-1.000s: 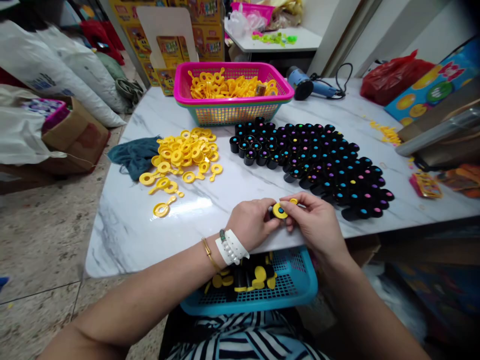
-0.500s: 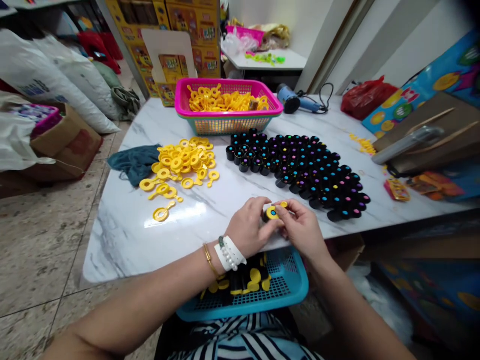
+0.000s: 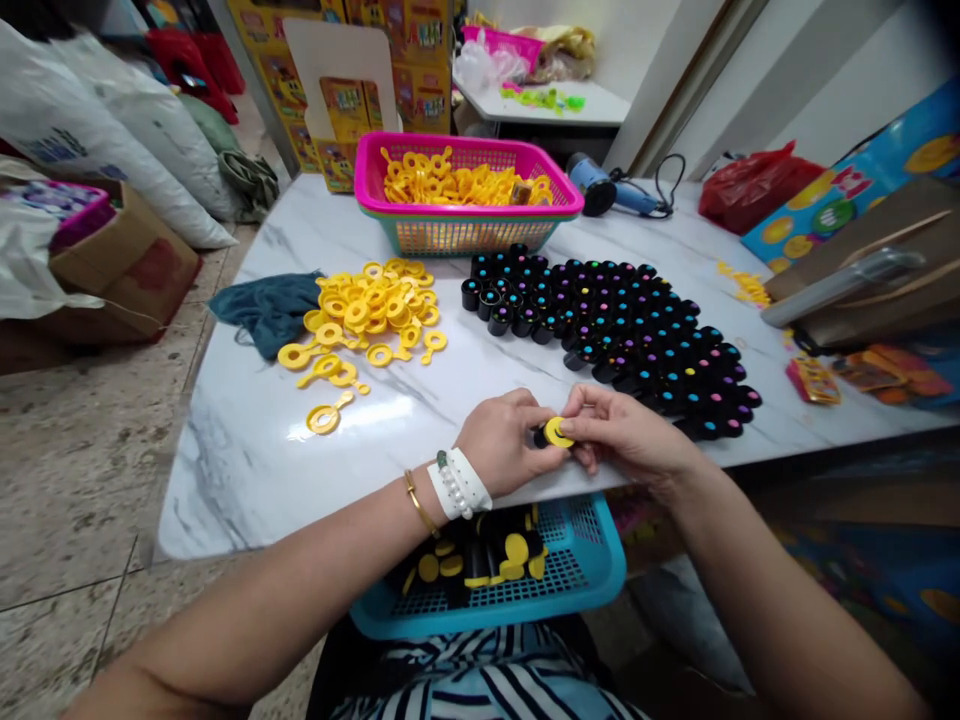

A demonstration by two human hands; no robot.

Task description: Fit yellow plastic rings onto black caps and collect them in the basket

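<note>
At the front edge of the table, my left hand (image 3: pixel 501 445) grips a small black cylinder (image 3: pixel 540 437) with a yellow ring-shaped cap (image 3: pixel 559 432) on its end. The thumb of my right hand (image 3: pixel 626 435) presses against that cap, its fingers curled around behind. Left of my hands lies a heap of yellow ring caps with tabs (image 3: pixel 371 310). To the right, many black cylinders (image 3: pixel 622 320) with coloured dots on top stand packed together. In the blue basket (image 3: pixel 611 570) below the table edge are black cylinders with yellow ends, partly hidden by my left forearm.
A pink basket (image 3: pixel 469 210) full of yellow caps stands at the back, nested in a green one. Dark cloth (image 3: pixel 266 310) lies at the left. A blue heat gun (image 3: pixel 611 190), a red bag (image 3: pixel 757 190) and a paper bag (image 3: pixel 862 260) sit at the back right.
The cap's yellow tab, visible between my right fingers before, no longer shows. My right thumb has come onto the cap's face and the right wrist has swung outward. The view has shifted slightly.
</note>
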